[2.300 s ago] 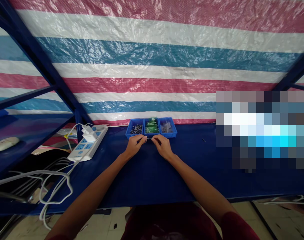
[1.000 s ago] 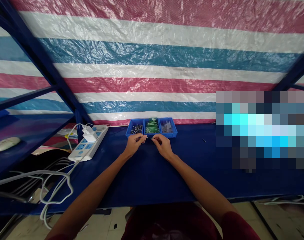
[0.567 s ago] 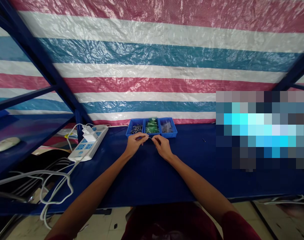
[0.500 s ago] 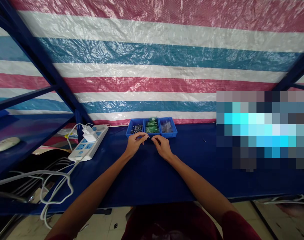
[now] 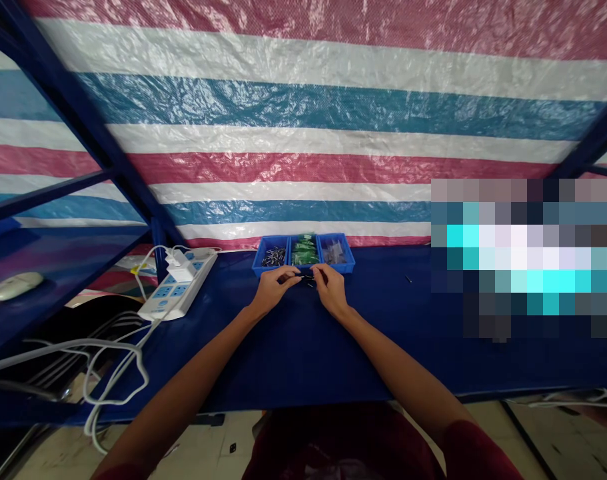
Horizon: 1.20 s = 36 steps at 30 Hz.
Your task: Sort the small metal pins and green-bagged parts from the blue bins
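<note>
the left hand (image 5: 274,288) pinches a thin dark piece (image 5: 307,277) between both hands; one cannot tell if the right hand (image 5: 332,291) also grips. the blue trays (image 5: 344,269) stand just beyond, probably so small parts (image 5: 274,257) remain sorted and near.

Three blue rectangular plastic bins (image 5: 289,254) abreast, at far edge of flat blue tabletop (image 5: 303,353) | left one: slim dark rods (image 5: 274,257); middle: green plastic packets (image 5: 304,251); right: clear plastic packets (image 5: 334,253) | behind: striped plastic sheet (image 5: 303,133) | left: long white power strip (image 5: 166,305) | right: small dark rod (image 5: 408,279) | before: left hand (image 5: 274,289), right hand (image 5: 332,290)
</note>
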Each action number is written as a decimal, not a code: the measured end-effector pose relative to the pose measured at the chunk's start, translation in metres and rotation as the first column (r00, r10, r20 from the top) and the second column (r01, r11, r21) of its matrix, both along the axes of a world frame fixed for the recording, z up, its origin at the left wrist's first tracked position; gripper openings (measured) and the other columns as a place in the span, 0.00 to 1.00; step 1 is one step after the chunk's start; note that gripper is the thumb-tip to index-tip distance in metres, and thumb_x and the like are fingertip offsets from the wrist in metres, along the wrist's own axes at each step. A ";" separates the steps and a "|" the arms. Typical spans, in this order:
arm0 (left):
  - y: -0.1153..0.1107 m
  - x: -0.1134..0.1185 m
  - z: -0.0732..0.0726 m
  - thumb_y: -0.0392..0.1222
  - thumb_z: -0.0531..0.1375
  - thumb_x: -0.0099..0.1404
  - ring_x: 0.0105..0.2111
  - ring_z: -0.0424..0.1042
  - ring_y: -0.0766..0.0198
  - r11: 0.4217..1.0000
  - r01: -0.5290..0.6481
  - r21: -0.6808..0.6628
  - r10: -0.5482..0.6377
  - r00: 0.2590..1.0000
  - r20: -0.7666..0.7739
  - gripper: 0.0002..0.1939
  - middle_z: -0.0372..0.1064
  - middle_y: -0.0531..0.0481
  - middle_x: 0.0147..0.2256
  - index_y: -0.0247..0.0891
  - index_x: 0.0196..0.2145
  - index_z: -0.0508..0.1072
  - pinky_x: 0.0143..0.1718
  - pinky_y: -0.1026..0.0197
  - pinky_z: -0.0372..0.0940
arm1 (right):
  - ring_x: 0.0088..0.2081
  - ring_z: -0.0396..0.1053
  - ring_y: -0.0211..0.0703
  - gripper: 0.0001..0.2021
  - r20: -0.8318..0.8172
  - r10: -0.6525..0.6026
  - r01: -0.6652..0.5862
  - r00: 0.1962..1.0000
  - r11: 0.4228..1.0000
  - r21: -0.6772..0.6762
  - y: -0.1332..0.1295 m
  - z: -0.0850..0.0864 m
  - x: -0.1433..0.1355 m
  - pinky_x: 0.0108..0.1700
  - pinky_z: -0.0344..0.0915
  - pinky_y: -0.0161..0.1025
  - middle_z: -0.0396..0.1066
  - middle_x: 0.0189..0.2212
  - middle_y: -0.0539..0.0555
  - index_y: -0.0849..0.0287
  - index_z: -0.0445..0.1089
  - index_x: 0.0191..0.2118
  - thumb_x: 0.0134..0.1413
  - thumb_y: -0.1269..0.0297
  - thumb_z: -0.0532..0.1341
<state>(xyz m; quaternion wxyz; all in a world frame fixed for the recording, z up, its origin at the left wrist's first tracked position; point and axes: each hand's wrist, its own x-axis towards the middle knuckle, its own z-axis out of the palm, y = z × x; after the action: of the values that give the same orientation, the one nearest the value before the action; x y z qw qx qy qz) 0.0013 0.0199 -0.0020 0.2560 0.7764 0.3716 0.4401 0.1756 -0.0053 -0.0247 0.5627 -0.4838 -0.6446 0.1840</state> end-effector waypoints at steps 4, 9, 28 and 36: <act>-0.001 0.000 -0.001 0.49 0.63 0.59 0.18 0.65 0.69 0.994 -0.034 -0.101 0.043 0.995 0.087 0.13 0.70 0.54 0.20 0.36 0.33 0.73 0.23 0.66 0.61 | 0.29 0.68 0.41 0.14 -0.026 0.022 -0.022 0.999 1.000 0.004 -0.001 0.002 -0.001 0.32 0.64 0.36 0.71 0.27 0.53 0.59 0.72 0.37 0.62 0.58 0.51; -0.004 0.002 0.003 0.49 0.62 0.59 0.13 0.60 0.71 0.973 -0.007 -0.233 0.049 0.983 0.175 0.15 0.67 0.56 0.17 0.36 0.39 0.71 0.18 0.68 0.58 | 0.25 0.63 0.38 0.12 0.033 0.155 -0.157 0.987 0.986 0.053 -0.002 0.000 -0.003 0.31 0.62 0.35 0.68 0.27 0.51 0.59 0.72 0.40 0.59 0.57 0.57; -0.001 0.002 0.004 0.48 0.63 0.59 0.19 0.64 0.70 0.977 -0.005 -0.214 0.055 0.972 0.228 0.13 0.68 0.52 0.21 0.35 0.25 0.74 0.19 0.68 0.59 | 0.26 0.66 0.38 0.14 0.017 0.133 -0.131 0.991 0.990 -0.056 -0.005 0.005 -0.002 0.31 0.62 0.35 0.69 0.26 0.51 0.58 0.70 0.33 0.61 0.55 0.53; 0.001 0.001 0.002 0.48 0.64 0.57 0.19 0.64 0.70 0.978 -0.039 -0.206 0.092 0.962 0.256 0.13 0.68 0.51 0.21 0.34 0.26 0.75 0.19 0.68 0.59 | 0.28 0.66 0.39 0.14 0.071 0.173 -0.171 0.982 0.985 -0.025 -0.003 0.000 -0.004 0.32 0.62 0.35 0.70 0.27 0.52 0.58 0.70 0.33 0.62 0.56 0.53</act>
<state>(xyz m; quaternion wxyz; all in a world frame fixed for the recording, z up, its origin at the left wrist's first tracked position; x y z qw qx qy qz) 0.0025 0.0205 -0.0002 0.3648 0.6684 0.4019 0.5085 0.1720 -0.0087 -0.0244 0.5163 -0.4378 -0.7024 0.2200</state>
